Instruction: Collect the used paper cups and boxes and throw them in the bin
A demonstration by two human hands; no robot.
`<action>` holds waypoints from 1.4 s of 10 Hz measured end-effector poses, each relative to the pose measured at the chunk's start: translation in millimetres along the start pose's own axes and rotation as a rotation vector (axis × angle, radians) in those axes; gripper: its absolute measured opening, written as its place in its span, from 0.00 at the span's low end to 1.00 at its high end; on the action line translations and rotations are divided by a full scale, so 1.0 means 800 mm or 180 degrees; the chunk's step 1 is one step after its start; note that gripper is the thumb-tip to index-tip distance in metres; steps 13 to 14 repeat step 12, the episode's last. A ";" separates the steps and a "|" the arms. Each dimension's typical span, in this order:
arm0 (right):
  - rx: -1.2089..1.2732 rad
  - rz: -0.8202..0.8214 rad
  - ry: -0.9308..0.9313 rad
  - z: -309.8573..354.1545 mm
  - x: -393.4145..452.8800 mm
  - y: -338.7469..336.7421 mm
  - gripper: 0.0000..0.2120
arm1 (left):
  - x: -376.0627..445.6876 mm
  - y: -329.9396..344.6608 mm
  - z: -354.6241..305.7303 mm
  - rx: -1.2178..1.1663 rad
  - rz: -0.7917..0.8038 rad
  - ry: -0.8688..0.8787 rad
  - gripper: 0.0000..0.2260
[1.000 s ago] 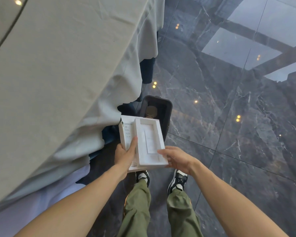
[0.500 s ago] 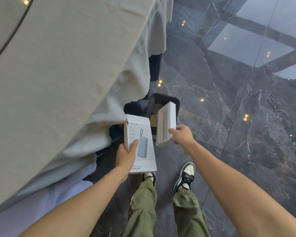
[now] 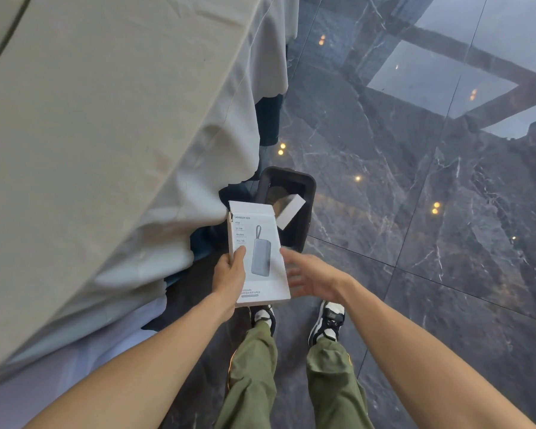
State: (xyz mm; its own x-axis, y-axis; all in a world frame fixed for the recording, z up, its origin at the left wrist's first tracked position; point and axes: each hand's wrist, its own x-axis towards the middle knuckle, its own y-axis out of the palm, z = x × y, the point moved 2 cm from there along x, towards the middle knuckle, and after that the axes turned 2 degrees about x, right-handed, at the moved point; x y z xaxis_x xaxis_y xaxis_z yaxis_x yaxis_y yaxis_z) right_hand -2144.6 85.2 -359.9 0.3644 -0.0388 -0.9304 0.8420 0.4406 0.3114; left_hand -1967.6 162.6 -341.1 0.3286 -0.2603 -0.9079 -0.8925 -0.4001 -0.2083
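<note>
**White UGREEN box held over the black bin**

The floor [image 3: 415, 187] is dark polished marble, grey-veined and glossy enough to mirror ceiling lights and pale window panes. On the left a bench is draped in a matte grey-green cloth [image 3: 106, 134], its hem falling in soft creased folds over a dark blue underskirt.

Just beyond the cloth's edge stands the bin [image 3: 310, 193], a black plastic rectangle with rounded corners and a thick rim. Inside it a white inner tray [image 3: 290, 210] lies tilted, one corner up against the rim, with something round and brownish beneath it (too dim to name).

The person's trousers are olive green, above black-and-white trainers.

In front of the bin, and partly covering its near edge, is the box sleeve [image 3: 260, 252]: flat, white, smooth card, its top flap open. It reads "UGREEN" at the top, with "65W" and "22.5W" in a small column below; a grey power bank with a looped cable is drawn beside them. The lower lines are too small to read.

The left hand [image 3: 229, 274] clamps the sleeve at its lower left edge, thumb on the printed face. The right hand [image 3: 310, 274] is blurred, fingers spread apart and empty, just beside the sleeve's right edge.
</note>
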 end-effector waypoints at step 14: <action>-0.2562 -0.2206 -0.0810 0.082 0.041 -0.016 0.20 | 0.015 0.034 -0.055 0.0997 0.0318 0.0584 0.25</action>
